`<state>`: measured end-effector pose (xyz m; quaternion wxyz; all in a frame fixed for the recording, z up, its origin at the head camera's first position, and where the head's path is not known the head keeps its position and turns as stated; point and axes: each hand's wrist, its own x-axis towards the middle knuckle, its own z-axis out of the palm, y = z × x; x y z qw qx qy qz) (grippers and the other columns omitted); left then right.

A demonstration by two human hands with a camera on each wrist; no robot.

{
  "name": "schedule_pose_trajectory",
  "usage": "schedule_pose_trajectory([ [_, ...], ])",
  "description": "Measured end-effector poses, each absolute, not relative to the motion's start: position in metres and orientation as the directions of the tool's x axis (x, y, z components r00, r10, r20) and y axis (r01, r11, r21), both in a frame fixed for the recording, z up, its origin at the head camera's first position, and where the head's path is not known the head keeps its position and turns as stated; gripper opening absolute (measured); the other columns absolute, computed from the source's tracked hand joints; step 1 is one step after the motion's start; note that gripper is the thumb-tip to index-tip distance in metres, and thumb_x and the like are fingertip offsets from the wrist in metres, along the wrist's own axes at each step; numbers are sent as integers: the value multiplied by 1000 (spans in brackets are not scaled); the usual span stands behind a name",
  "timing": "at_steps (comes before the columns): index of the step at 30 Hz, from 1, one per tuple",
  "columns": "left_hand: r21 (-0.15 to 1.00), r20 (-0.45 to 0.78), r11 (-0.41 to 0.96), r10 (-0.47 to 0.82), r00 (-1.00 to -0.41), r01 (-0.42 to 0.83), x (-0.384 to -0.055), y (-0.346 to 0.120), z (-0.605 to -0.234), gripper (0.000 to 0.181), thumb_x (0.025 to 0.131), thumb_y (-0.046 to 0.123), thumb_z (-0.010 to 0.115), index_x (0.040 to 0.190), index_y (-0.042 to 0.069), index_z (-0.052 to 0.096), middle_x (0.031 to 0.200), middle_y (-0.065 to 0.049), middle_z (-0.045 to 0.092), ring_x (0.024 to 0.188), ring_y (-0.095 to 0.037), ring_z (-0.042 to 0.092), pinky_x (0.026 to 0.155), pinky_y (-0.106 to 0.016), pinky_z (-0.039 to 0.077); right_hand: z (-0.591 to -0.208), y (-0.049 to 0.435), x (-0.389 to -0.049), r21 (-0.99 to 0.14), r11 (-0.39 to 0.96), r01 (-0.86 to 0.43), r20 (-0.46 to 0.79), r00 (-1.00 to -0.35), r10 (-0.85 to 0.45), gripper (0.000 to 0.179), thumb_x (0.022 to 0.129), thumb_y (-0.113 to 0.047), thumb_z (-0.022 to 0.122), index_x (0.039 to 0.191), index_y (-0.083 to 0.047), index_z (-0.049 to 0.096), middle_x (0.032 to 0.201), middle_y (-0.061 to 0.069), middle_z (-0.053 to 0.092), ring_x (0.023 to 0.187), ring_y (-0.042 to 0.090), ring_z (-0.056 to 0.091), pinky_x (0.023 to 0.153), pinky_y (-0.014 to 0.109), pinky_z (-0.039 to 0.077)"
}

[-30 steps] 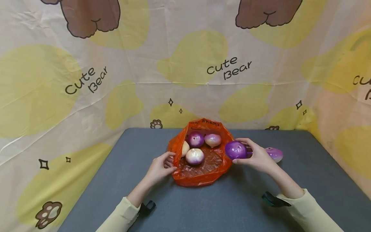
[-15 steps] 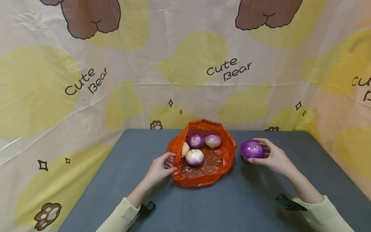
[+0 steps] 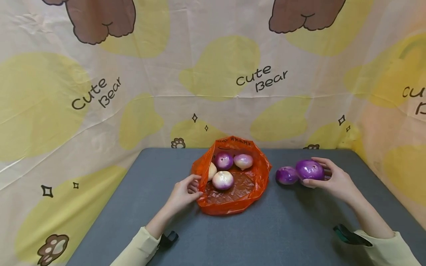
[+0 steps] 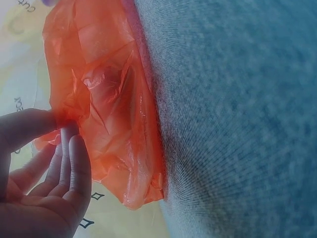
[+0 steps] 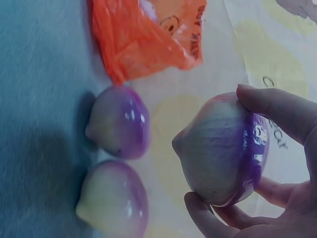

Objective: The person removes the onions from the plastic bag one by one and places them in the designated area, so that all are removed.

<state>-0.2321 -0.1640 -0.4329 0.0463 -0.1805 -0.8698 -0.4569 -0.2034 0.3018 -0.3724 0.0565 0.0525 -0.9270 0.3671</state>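
Observation:
My left hand (image 3: 184, 190) pinches the left rim of a crumpled red plastic bag (image 3: 229, 208), whose mouth faces me. Several purple-and-white onions lie inside, among them a pale onion (image 3: 223, 180) at the front. To the right of the bag, my right hand (image 3: 336, 181) grips a glossy purple onion (image 3: 309, 169) above the table, thumb on one side and fingers on the other. In the right wrist view, its pale pointed end shows. Two more onions sit on the table: one onion (image 5: 119, 122) near the bag and another onion (image 5: 114, 198) beside it, mostly hidden in the head view.
A grey cloth-covered table (image 3: 233, 236) spreads under everything. Behind it hangs a printed curtain (image 3: 213, 74) with bears and lettering, meeting the table's back edge. Dark straps (image 3: 352, 235) sit at both wrists.
My right hand has carried its onion rightward, away from the bag's mouth, uncovering an onion on the table beside the bag. The left hand keeps its hold on the rim.

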Motion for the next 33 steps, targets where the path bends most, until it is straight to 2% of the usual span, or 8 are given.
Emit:
schedule_pose_trajectory([
  [13, 784, 233, 514, 276, -933, 347, -232, -165, -435, 43, 76, 3, 76, 116, 9, 60, 89, -7, 63, 75, -13, 62, 68, -22, 53, -381, 341, -197, -647, 758, -79, 145, -989, 20, 80, 82, -40, 71, 143, -5, 33, 133, 34, 42, 115, 51, 42, 80, 63, 44],
  [19, 784, 236, 511, 281, -930, 353, -233, -166, -436, 43, 76, 3, 76, 116, 9, 60, 89, -7, 64, 75, -13, 62, 69, -22, 53, -383, 357, -200, -658, 752, -23, 96, -994, 54, 82, 84, -41, 69, 145, -2, 28, 133, 38, 38, 114, 53, 40, 77, 58, 45],
  [24, 782, 237, 513, 282, -930, 355, -234, -167, -437, 43, 77, 3, 76, 116, 9, 60, 89, -7, 63, 76, -13, 62, 69, -22, 53, -388, 369, -203, -658, 753, -5, 79, -995, 62, 83, 85, -40, 68, 144, 2, 28, 131, 40, 39, 111, 54, 42, 73, 47, 50],
  [29, 778, 227, 523, 281, -932, 347, -234, -167, -437, 43, 77, 4, 76, 117, 10, 60, 89, -7, 64, 76, -13, 62, 70, -22, 52, -394, 382, -206, -664, 748, 2, 72, -995, 67, 83, 85, -39, 68, 142, 6, 28, 127, 41, 39, 107, 54, 42, 66, 32, 48],
  [31, 776, 230, 524, 281, -932, 350, -234, -167, -438, 43, 77, 4, 76, 117, 10, 60, 89, -7, 64, 76, -14, 62, 69, -22, 53, -396, 385, -207, -659, 752, 7, 66, -995, 68, 83, 85, -39, 68, 141, 7, 27, 126, 41, 39, 105, 53, 42, 66, 33, 49],
  [33, 776, 231, 524, 282, -931, 351, -234, -167, -437, 43, 77, 4, 76, 117, 10, 60, 89, -7, 64, 76, -13, 62, 69, -21, 53, -398, 388, -208, -650, 760, 23, 44, -997, 67, 85, 85, -41, 67, 142, 7, 26, 126, 42, 38, 104, 53, 42, 69, 41, 51],
])
